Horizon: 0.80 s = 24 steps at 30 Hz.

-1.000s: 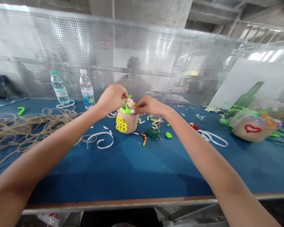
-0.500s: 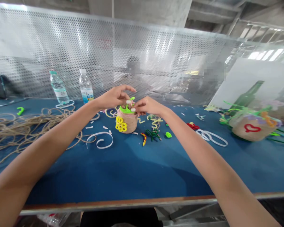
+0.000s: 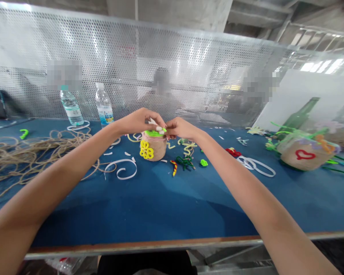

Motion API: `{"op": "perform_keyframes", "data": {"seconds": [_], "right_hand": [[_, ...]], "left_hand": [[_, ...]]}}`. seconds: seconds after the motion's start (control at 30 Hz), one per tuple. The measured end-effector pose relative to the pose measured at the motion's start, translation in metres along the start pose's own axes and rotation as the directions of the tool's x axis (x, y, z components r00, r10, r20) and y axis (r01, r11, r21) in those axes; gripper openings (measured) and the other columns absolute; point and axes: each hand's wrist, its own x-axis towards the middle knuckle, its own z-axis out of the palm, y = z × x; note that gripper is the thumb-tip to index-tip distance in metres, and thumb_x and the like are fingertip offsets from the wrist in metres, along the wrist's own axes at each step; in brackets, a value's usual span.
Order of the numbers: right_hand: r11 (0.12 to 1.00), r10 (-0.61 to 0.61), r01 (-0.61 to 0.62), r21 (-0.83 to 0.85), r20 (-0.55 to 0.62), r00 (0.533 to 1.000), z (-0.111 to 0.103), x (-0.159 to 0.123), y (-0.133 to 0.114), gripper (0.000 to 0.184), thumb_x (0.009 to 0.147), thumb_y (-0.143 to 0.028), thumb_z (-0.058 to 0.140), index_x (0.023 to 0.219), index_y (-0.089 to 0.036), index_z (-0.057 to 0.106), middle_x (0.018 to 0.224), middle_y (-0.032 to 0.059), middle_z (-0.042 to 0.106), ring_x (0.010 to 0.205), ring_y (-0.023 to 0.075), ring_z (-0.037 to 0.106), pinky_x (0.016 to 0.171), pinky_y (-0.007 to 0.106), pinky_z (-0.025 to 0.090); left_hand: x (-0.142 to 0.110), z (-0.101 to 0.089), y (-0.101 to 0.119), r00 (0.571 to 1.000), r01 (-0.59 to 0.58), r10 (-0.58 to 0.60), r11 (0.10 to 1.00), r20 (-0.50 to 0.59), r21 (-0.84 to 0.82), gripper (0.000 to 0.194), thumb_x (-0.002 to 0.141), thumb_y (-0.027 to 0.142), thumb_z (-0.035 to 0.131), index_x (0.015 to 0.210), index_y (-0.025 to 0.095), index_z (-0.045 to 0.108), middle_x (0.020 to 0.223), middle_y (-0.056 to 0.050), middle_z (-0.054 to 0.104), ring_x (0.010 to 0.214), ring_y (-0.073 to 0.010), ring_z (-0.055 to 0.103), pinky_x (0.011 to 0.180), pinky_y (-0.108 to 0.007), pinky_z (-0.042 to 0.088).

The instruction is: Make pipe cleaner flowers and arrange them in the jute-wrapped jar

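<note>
The left hand (image 3: 139,121) and right hand (image 3: 181,128) meet over a twine-wrapped jar (image 3: 154,149), which stands on the blue table (image 3: 149,206), far of centre. Their fingers (image 3: 157,124) are curled, pinching something small at the jar's top, too hidden to identify, just above a green pipe-cleaner (image 3: 153,133). A yellow flower (image 3: 146,149) sits on the jar's near-left side.

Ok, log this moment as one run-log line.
left hand: fingertips over twine-wrapped jar | right hand: fingertips meeting left's above green pipe-cleaner top | on jar: yellow pipe-cleaner flower
</note>
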Motion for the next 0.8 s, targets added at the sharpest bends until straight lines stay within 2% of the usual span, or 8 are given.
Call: {"op": "perform_keyframes", "data": {"seconds": [0.13, 0.23, 0.33, 0.4, 0.5, 0.6, 0.7, 0.8], "right_hand": [[0.998, -0.004, 0.003, 0.060, 0.005, 1.000, 0.000, -0.001, 0.000, 0.015, 0.080, -0.022, 0.061, 0.076, -0.010, 0.068, 0.053, -0.0014, 0.058, 0.045, 0.0051, 0.047, 0.044, 0.018, 0.036], [0.997, 0.008, -0.009, 0.079, 0.016, 1.000, 0.000, -0.001, 0.000, 0.013, 0.079, -0.022, 0.062, 0.075, -0.011, 0.068, 0.053, -0.0013, 0.059, 0.045, 0.0051, 0.047, 0.044, 0.018, 0.035], [0.995, 0.024, -0.025, 0.092, 0.015, 1.000, 0.000, -0.001, -0.001, 0.016, 0.079, -0.022, 0.063, 0.068, -0.011, 0.065, 0.052, -0.0015, 0.057, 0.046, 0.0051, 0.047, 0.044, 0.018, 0.035], [0.994, 0.039, -0.041, 0.102, 0.016, 0.999, 0.001, -0.001, -0.003, 0.017, 0.079, -0.024, 0.064, 0.067, -0.011, 0.065, 0.052, -0.0014, 0.057, 0.047, 0.0051, 0.048, 0.044, 0.018, 0.035], [0.992, 0.063, -0.064, 0.113, 0.015, 0.998, 0.001, -0.002, -0.006, 0.015, 0.078, -0.024, 0.065, 0.071, -0.011, 0.067, 0.053, -0.0014, 0.057, 0.049, 0.0056, 0.048, 0.046, 0.018, 0.035], [0.992, 0.049, -0.051, 0.113, 0.020, 0.999, 0.001, -0.002, -0.005, 0.016, 0.078, -0.026, 0.065, 0.074, -0.011, 0.068, 0.054, -0.0016, 0.057, 0.049, 0.0057, 0.047, 0.047, 0.019, 0.036], [0.994, 0.028, -0.030, 0.106, 0.023, 0.999, 0.001, -0.002, -0.004, 0.017, 0.078, -0.028, 0.066, 0.074, -0.011, 0.068, 0.054, -0.0018, 0.056, 0.048, 0.0054, 0.045, 0.047, 0.019, 0.037], [0.995, 0.025, -0.026, 0.098, 0.013, 1.000, 0.001, -0.002, -0.005, 0.018, 0.077, -0.028, 0.066, 0.075, -0.011, 0.069, 0.055, -0.0014, 0.057, 0.048, 0.0054, 0.045, 0.046, 0.020, 0.037]], "left_hand": [[0.000, -0.002, 0.012, 0.992, -0.054, 0.086, 0.955, -0.097, 0.290, 0.022, 0.075, 0.030, 0.065, 0.093, 0.018, 0.066, 0.098, -0.005, 0.066, 0.087, -0.0157, 0.062, 0.080, -0.027, 0.046], [0.003, 0.008, 0.021, 0.989, 0.036, 0.036, 0.877, -0.141, 0.479, 0.019, 0.077, 0.026, 0.061, 0.092, 0.015, 0.064, 0.084, -0.004, 0.065, 0.077, -0.0158, 0.061, 0.072, -0.027, 0.045], [0.004, 0.017, 0.031, 0.982, 0.138, -0.027, 0.781, -0.187, 0.609, 0.012, 0.079, 0.020, 0.057, 0.087, 0.014, 0.064, 0.085, -0.006, 0.064, 0.078, -0.0189, 0.061, 0.069, -0.029, 0.044], [0.004, 0.019, 0.034, 0.963, 0.211, -0.058, 0.766, -0.262, 0.607, 0.009, 0.077, 0.016, 0.056, 0.081, 0.015, 0.064, 0.087, -0.006, 0.065, 0.078, -0.0192, 0.061, 0.069, -0.030, 0.044], [0.004, 0.021, 0.033, 0.908, 0.314, -0.111, 0.819, -0.405, 0.481, 0.005, 0.074, 0.016, 0.060, 0.078, 0.015, 0.064, 0.080, -0.004, 0.067, 0.075, -0.0177, 0.063, 0.070, -0.029, 0.045], [0.002, 0.025, 0.029, 0.843, 0.373, -0.137, 0.846, -0.521, 0.381, 0.012, 0.074, 0.018, 0.063, 0.086, 0.016, 0.064, 0.075, -0.003, 0.069, 0.073, -0.0178, 0.064, 0.071, -0.029, 0.046], [0.001, 0.030, 0.026, 0.814, 0.405, -0.144, 0.836, -0.563, 0.371, 0.019, 0.075, 0.018, 0.062, 0.094, 0.017, 0.064, 0.077, -0.003, 0.070, 0.075, -0.0194, 0.065, 0.073, -0.031, 0.047], [0.001, 0.033, 0.026, 0.821, 0.416, -0.179, 0.838, -0.542, 0.353, 0.010, 0.074, 0.020, 0.061, 0.084, 0.018, 0.065, 0.079, -0.005, 0.071, 0.077, -0.0212, 0.065, 0.074, -0.032, 0.047]]}}
